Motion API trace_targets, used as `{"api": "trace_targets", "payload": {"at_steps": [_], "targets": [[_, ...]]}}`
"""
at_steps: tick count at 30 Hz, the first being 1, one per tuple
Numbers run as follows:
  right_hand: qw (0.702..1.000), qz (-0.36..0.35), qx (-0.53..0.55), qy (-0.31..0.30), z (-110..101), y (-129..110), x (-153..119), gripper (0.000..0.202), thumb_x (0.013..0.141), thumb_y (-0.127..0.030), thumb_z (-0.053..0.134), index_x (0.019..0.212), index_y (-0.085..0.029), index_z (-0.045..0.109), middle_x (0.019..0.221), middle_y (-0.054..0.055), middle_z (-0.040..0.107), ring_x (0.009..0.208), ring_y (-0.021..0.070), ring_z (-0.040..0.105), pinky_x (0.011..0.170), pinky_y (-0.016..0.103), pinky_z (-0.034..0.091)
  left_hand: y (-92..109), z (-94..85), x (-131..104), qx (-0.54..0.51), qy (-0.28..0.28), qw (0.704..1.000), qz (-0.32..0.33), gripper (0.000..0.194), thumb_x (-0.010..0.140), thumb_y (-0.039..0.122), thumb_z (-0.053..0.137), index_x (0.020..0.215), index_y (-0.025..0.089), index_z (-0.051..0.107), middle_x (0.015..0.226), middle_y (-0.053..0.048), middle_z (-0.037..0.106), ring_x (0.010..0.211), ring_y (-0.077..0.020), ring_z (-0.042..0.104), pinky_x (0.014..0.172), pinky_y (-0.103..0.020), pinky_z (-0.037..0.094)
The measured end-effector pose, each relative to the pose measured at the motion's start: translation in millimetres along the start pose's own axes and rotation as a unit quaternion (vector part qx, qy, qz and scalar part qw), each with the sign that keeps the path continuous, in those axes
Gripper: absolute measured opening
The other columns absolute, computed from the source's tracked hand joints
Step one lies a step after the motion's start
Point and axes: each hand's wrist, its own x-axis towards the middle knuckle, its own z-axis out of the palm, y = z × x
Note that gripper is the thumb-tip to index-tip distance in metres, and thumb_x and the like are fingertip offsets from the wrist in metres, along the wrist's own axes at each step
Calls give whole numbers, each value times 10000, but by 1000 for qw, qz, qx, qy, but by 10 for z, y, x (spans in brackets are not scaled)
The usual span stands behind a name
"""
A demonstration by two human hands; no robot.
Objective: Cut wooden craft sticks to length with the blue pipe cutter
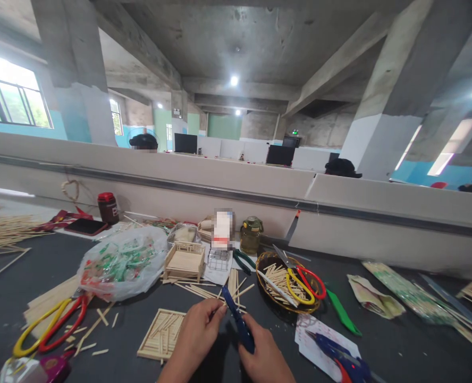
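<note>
My right hand (264,348) is wrapped round a slim dark blue hand tool (239,325) that points up and away from me; its exact kind is unclear. My left hand (198,332) is closed in a pinch close to the tool's far end, and what its fingertips hold is too small to make out. Beside my left hand lies a square wooden tray (153,336) with short sticks in it. Beyond both hands are loose wooden sticks (198,290) and a small stick-built bed-like model (185,259).
A wicker basket (262,290) holds sticks and scissors (305,287). A blue glue gun (334,348) rests on paper at right. At left are a plastic bag (128,260) and more scissors (55,324). A bottle (251,236) stands near the partition (172,183).
</note>
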Motion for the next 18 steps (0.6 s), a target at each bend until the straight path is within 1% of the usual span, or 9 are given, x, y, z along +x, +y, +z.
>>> {"api": "trace_targets", "payload": {"at_steps": [6, 10, 14, 18], "targets": [[1000, -11, 6, 1, 46, 35, 15, 285, 728, -118, 468, 952, -198, 624, 822, 24, 704, 746, 176, 640, 693, 224, 433, -46, 20, 12, 17, 4, 1000, -13, 353, 890, 346, 434, 615, 182, 582, 603, -12, 575, 614, -171, 526, 572, -227, 315], [1000, -21, 21, -4, 38, 29, 23, 299, 711, -103, 455, 941, -195, 624, 831, 27, 708, 749, 173, 641, 692, 221, 428, -51, 31, 12, 15, 10, 1000, -22, 347, 883, 343, 440, 609, 183, 580, 604, -12, 577, 612, -171, 523, 569, -225, 314], [1000, -9, 15, -2, 35, 42, 26, 324, 700, -95, 447, 951, -202, 622, 830, 21, 702, 772, 173, 638, 703, 220, 422, -13, 23, 4, 2, 18, 999, -28, 353, 872, 358, 453, 594, 190, 591, 590, -18, 590, 604, -177, 533, 571, -229, 333], [1000, 8, -9, 1, 45, 67, 21, 329, 685, -99, 459, 951, -202, 622, 816, 21, 686, 764, 178, 620, 688, 222, 411, 19, 5, 11, -35, 31, 999, -23, 268, 854, 346, 486, 686, 198, 633, 678, -30, 651, 661, -187, 568, 613, -235, 372]]}}
